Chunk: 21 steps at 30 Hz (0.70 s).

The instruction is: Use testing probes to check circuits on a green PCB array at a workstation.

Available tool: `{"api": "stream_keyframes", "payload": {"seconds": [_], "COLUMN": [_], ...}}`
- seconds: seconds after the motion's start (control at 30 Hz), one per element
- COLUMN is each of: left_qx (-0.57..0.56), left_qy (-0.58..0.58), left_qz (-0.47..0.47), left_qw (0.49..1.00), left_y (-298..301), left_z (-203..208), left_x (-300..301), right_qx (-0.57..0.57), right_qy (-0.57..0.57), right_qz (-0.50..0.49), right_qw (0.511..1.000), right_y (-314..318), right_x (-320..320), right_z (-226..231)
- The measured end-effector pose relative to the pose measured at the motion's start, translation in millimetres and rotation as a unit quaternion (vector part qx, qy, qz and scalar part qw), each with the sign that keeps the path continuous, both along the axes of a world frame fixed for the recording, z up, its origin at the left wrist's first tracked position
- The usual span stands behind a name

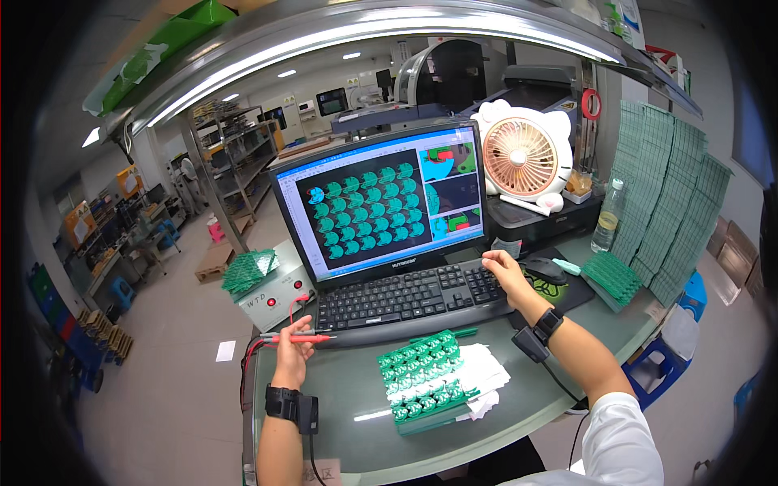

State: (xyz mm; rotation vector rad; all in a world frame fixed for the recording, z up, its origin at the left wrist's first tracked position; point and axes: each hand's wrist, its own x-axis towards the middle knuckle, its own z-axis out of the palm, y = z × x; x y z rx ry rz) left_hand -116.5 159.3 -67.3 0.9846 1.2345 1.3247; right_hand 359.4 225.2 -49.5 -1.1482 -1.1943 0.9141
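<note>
In my left hand (293, 350) is a pair of thin test probes (318, 338), one red and one dark, with their tips pointing right. My right hand (506, 275) is over the number pad of the black keyboard (397, 300), its fingers loosely bent with nothing visible in them. Whether a fingertip presses a key I cannot tell. In front of the keyboard lies a green circuit board panel (421, 373) with rows of round boards, on top of other panels. White paper (486, 374) sticks out beside it. The monitor (381, 202) shows rows of matching board outlines.
A grey box (271, 304) with red sockets stands left of the keyboard, topped by green panels (250, 271). To the right are a mouse (545, 270), a bottle (608, 217), a white fan (523, 154) and tall stacked green panels (668, 194). A lamp bar (381, 24) crosses overhead.
</note>
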Motion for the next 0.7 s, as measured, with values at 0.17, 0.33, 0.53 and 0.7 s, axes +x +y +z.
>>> {"api": "stream_keyframes", "payload": {"seconds": [0.17, 0.33, 0.53, 0.7], "left_qx": [-0.007, -0.029, 0.064, 0.111], "left_qy": [0.005, -0.015, -0.235, -0.229], "left_qz": [-0.010, 0.018, -0.039, -0.112], "left_qw": [1.000, 0.999, 0.969, 0.961], "left_y": [-30.7, -55.6, -97.8, -98.0], "left_z": [4.7, 21.0, 58.5, 65.6], "left_x": [1.8, 7.2, 44.5, 111.3], "right_qx": [-0.002, 0.035, 0.022, 0.118], "right_qy": [0.057, -0.095, -0.124, -0.211], "right_qz": [-0.015, -0.045, 0.100, 0.164], "right_qw": [0.998, 0.994, 0.987, 0.956], "right_y": [2.1, -14.6, -112.8, -175.2], "right_x": [4.5, -2.0, 10.4, -5.5], "right_z": [1.0, 1.1, 24.6, 58.6]}}
